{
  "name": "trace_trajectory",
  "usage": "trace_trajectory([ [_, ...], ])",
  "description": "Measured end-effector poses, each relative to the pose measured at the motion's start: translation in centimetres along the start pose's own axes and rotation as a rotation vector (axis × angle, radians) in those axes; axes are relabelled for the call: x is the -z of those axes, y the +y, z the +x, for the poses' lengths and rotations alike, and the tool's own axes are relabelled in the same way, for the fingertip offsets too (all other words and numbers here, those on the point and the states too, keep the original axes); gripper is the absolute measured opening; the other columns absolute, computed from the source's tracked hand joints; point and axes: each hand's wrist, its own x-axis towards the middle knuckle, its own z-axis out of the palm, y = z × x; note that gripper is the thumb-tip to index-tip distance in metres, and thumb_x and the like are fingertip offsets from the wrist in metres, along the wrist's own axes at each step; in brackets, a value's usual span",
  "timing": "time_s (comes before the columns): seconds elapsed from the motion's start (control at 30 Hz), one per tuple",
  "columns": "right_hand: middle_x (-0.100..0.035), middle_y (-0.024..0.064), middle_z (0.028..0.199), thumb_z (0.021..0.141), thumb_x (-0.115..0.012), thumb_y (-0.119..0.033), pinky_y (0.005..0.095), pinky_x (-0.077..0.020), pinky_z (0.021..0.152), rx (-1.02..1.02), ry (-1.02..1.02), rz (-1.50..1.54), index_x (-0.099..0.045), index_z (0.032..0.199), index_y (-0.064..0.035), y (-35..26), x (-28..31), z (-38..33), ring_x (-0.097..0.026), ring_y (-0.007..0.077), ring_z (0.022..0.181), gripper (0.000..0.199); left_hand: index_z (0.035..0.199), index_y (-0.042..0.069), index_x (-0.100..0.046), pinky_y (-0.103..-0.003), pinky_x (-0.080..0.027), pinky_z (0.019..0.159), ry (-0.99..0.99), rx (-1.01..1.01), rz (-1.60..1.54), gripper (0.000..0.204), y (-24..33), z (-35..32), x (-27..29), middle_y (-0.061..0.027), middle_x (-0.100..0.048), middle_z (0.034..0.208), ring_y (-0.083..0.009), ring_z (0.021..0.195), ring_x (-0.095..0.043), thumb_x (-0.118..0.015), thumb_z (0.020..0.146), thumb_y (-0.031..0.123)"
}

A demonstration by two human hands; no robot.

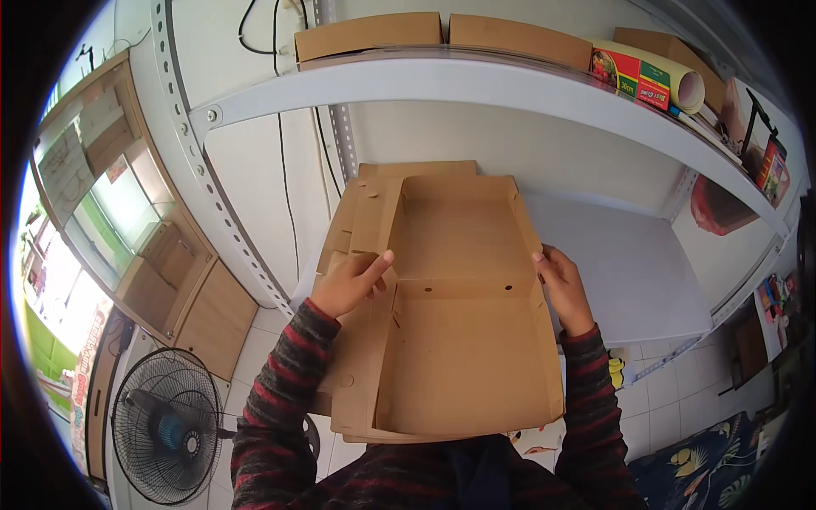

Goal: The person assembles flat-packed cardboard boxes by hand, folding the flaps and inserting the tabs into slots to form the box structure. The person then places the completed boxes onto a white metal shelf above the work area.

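Observation:
A brown cardboard box (pixel 472 361) lies opened out in front of me, its two shallow tray-like halves joined at a crease across the middle. Small dark holes show beside that crease. Under it and to its left are flattened cardboard sheets (pixel 353 378) with slots and tabs. My left hand (pixel 348 285) is closed on the left side wall near the crease, thumb on the edge and fingertips partly hidden. On the opposite side, my right hand (pixel 563 285) pinches the right wall, thumb inside and the other fingers behind it.
A grey-white shelf surface (pixel 620 263) extends to the right behind the box. Above runs an upper shelf beam (pixel 476 81) bearing cardboard boxes (pixel 518 38) and a paper roll (pixel 687 89). A black fan (pixel 167 433) stands at lower left, near a wooden cabinet (pixel 212 327).

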Motion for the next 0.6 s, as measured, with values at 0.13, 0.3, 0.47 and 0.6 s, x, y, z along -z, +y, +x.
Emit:
trace_trajectory([
  [0.13,-0.068,0.0060,0.092,0.096,-0.063,-0.021,0.0259,-0.0495,0.072,0.086,0.057,-0.113,-0.058,0.117,0.0069,0.7,-0.2,1.2,-0.062,0.0100,0.081,0.034,0.095,-0.005,-0.062,-0.029,-0.049,0.060,-0.001,-0.034,0.040,0.045,-1.5,2.2,-0.3,-0.0072,-0.065,0.071,-0.0140,0.060,-0.058,-0.048,0.100,0.038],
  [0.3,-0.066,0.0062,0.085,0.093,-0.060,-0.006,0.0264,-0.0490,0.062,0.089,0.105,-0.002,-0.059,0.113,0.0065,-0.9,-0.8,2.9,-0.061,0.0093,0.067,0.023,0.091,-0.005,-0.061,-0.028,-0.050,0.057,0.096,-0.214,-0.069,0.028,-3.1,4.6,0.7,-0.0075,-0.066,0.072,-0.0135,0.062,-0.062,-0.049,0.097,0.020],
  [0.47,-0.067,0.0090,0.089,0.091,-0.055,0.001,0.0276,-0.0487,0.057,0.105,0.100,-0.118,-0.059,0.114,0.0072,-0.5,-0.7,6.0,-0.060,0.0121,0.059,0.025,0.097,-0.004,-0.062,-0.027,-0.051,0.061,0.090,-0.198,-0.161,0.016,-2.5,6.3,1.7,-0.0088,-0.069,0.090,-0.0142,0.076,-0.070,-0.053,0.094,0.009],
  [0.6,-0.068,0.0078,0.086,0.091,-0.059,-0.002,0.0279,-0.0478,0.056,0.126,0.131,-0.087,-0.063,0.110,0.0066,0.4,-1.4,6.3,-0.058,0.0121,0.058,0.021,0.105,-0.002,-0.064,-0.027,-0.051,0.067,0.096,-0.216,-0.228,0.016,-4.4,7.3,1.1,-0.0068,-0.069,0.098,-0.0150,0.086,-0.071,-0.055,0.096,0.009],
])
